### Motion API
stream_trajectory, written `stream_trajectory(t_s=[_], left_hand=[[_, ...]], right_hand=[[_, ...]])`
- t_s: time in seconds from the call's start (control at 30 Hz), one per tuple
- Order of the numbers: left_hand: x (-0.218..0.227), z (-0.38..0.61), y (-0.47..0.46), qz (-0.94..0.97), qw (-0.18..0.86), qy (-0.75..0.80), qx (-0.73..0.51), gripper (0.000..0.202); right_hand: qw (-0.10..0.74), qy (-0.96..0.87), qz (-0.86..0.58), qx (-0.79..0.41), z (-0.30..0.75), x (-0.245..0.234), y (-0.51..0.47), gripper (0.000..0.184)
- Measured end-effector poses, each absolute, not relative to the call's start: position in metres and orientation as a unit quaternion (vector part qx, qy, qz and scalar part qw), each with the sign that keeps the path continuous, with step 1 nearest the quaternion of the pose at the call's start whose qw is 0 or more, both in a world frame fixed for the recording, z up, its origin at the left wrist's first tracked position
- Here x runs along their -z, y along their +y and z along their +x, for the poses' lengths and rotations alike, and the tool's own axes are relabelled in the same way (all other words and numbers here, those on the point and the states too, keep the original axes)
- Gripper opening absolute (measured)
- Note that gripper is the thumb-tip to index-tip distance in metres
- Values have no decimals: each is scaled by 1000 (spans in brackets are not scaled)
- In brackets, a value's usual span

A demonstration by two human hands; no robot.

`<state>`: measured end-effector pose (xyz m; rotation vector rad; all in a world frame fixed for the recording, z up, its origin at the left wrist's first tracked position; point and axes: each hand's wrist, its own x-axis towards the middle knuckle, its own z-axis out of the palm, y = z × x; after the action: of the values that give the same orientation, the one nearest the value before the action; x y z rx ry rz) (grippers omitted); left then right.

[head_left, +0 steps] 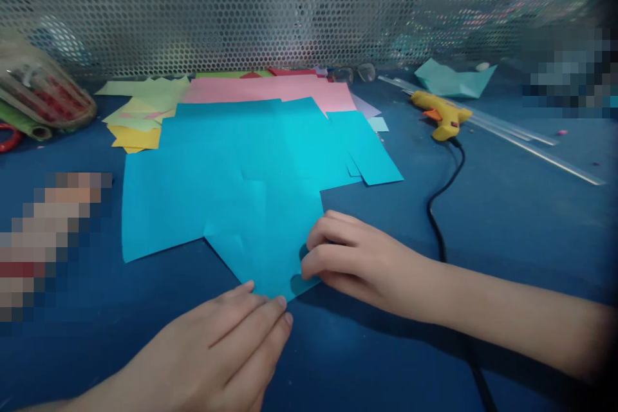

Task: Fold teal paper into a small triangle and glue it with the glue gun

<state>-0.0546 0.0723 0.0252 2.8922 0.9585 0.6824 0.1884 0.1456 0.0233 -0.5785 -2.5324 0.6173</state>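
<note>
Several bright blue sheets of paper (193, 183) overlap on the dark blue table. The nearest piece of blue paper (277, 251) tapers toward me, with faint creases on it. My left hand (212, 347) lies flat over its near corner, fingers stretched out and held close together. At its right edge, my right hand (357, 257) has curled fingers closed on the paper. The right thumb and the corner under that hand are hidden.
Behind lie pink paper (251, 87) and yellow paper scraps (140, 136). To the right are a yellow glue gun (441, 114), its black cord (437, 219), clear sticks (545, 151) and a folded paper boat (454, 80). A jar (48, 84) stands left, before a perforated metal panel (290, 6).
</note>
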Motion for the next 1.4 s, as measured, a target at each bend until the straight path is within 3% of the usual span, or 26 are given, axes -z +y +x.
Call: stream_trajectory(t_s=[0.23,0.6,0.83,0.97,1.07,1.27,1.4], left_hand=[[-22,-55,78,948,-36,254,-188,35],[-29,-51,83,953,-84,236,-169,39],[-30,-53,81,953,-77,234,-178,42],[-32,-54,81,955,-71,224,-183,43],[-31,-55,82,957,-65,221,-174,42],[-29,-57,81,957,-55,238,-154,37],[-33,-58,80,961,-53,247,-111,33]], right_hand=[[235,-918,-204,-246,190,-23,148,22],[245,-949,-139,-143,191,-25,141,25],[203,-911,-207,-293,198,-29,149,40],[173,-907,-217,-318,211,-36,159,41],[170,-910,-202,-321,216,-35,165,40],[264,-886,-176,-338,211,-27,165,24],[259,-901,-169,-303,204,-28,161,18]])
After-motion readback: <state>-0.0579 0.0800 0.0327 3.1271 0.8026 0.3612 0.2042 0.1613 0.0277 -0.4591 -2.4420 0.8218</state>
